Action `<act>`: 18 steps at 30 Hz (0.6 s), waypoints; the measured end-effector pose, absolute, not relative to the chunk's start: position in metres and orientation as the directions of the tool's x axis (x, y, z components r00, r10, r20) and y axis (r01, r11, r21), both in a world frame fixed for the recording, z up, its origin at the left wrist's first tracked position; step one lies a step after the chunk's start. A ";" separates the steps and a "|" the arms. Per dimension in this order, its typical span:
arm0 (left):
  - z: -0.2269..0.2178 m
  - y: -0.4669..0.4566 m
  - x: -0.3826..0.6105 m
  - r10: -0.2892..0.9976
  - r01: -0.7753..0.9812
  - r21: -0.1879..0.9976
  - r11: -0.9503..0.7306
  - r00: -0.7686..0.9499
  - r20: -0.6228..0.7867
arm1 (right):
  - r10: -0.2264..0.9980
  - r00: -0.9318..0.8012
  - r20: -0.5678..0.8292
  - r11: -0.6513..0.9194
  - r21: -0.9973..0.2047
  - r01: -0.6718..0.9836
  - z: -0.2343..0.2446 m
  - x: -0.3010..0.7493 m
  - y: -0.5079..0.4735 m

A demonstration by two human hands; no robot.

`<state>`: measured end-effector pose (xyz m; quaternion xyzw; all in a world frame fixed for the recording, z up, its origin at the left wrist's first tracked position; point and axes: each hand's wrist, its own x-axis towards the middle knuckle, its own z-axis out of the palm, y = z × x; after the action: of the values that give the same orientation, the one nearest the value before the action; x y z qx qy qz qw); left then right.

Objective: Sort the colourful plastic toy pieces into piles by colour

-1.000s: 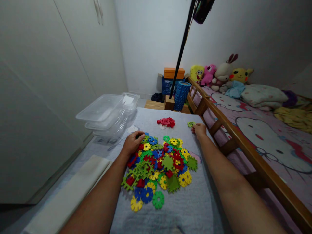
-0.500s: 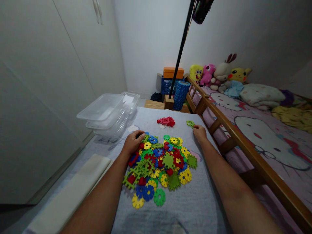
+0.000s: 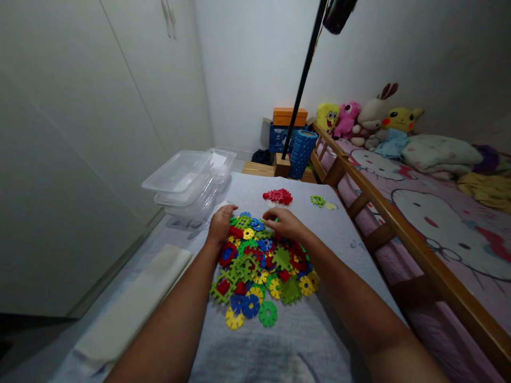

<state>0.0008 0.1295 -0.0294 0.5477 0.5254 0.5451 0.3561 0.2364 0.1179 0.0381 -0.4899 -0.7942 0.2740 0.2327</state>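
A heap of interlocking plastic pieces (image 3: 249,266) in red, yellow, blue and green lies in front of me, mixing notched discs with square frames and plates. My left hand (image 3: 221,226) rests along the heap's upper left edge, fingers stretched out and holding nothing. Over the far side of the heap is my right hand (image 3: 284,223), its fingers curved and apart, with nothing visible in them. Farther back sits a small group of red pieces (image 3: 278,197). A lone green square frame (image 3: 318,201) lies to the right of that group.
Clear plastic boxes with lids (image 3: 179,173) are stacked at the back left. A folded cream cloth (image 3: 136,308) lies along the left side. On the right runs a wooden bed rail (image 3: 373,213). Behind the table a black pole (image 3: 303,85) rises from a wooden block.
My right hand has left the green frame on the table and moved left over the heap. My left hand stays at the heap's edge. The view has shifted slightly.
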 end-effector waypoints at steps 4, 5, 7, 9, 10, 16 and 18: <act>-0.031 0.130 0.001 0.973 0.113 0.981 -0.157 -0.154 0.173 | 0.907 -0.421 0.009 0.356 -0.552 0.754 0.049 0.196 0.122; -0.031 0.130 0.001 0.975 0.111 0.982 -0.152 -0.147 0.168 | 0.920 -0.392 -0.007 0.325 -0.546 0.772 0.048 0.189 0.125; -0.029 0.129 0.001 0.978 0.124 0.981 -0.150 -0.129 0.166 | 0.946 -0.324 -0.022 0.260 -0.547 0.796 0.045 0.177 0.132; -0.027 0.128 0.000 0.977 0.148 0.976 -0.160 -0.115 0.177 | 0.966 -0.258 -0.011 0.207 -0.565 0.799 0.040 0.169 0.138; -0.027 0.128 0.000 0.977 0.160 0.973 -0.166 -0.109 0.185 | 0.973 -0.231 -0.002 0.186 -0.582 0.791 0.037 0.166 0.140; -0.027 0.127 0.001 0.977 0.173 0.971 -0.164 -0.105 0.184 | 0.996 -0.056 -0.069 -0.030 -0.855 0.518 0.036 0.182 0.143; -0.027 0.127 0.001 0.979 0.169 0.973 -0.159 -0.099 0.177 | 0.994 -0.011 -0.105 -0.095 -0.937 0.336 0.040 0.199 0.141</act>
<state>0.0011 0.1270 -0.0267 0.5499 0.5221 0.5264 0.3846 0.1991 0.1412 0.0396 -0.5950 -0.5587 0.4400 0.3744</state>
